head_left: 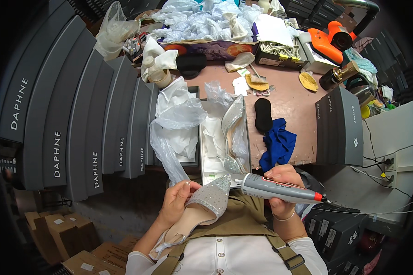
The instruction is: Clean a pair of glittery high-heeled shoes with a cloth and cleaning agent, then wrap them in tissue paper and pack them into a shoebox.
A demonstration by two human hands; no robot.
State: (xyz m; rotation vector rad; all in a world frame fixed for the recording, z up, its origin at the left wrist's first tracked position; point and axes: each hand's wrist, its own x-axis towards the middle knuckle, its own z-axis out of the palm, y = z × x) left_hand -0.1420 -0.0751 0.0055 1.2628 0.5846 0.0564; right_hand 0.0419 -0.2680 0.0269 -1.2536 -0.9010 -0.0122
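Tilted in front of my chest is a silver glittery pointed shoe [211, 197], toe up and to the right. My left hand [176, 201] is closed on its side, and its strap end hangs near my left forearm. My right hand [284, 183] wraps round a grey pen-shaped tool [280, 190] with a red collar and a thin black tip pointing right; its exact kind is unclear. Its pale rear end lies close to the shoe's toe. Just beyond, a matching silver shoe [232, 123] lies in an open shoebox [248, 153] with white paper.
Tall stacks of grey shoeboxes [85, 119] line the left side; another stack [339, 128] stands right. On the table lie a blue cloth [279, 143], a black oval pad [263, 115] and crumpled plastic [170, 133]. Behind are a bag-filled carton [215, 49] and an orange heat gun [328, 41].
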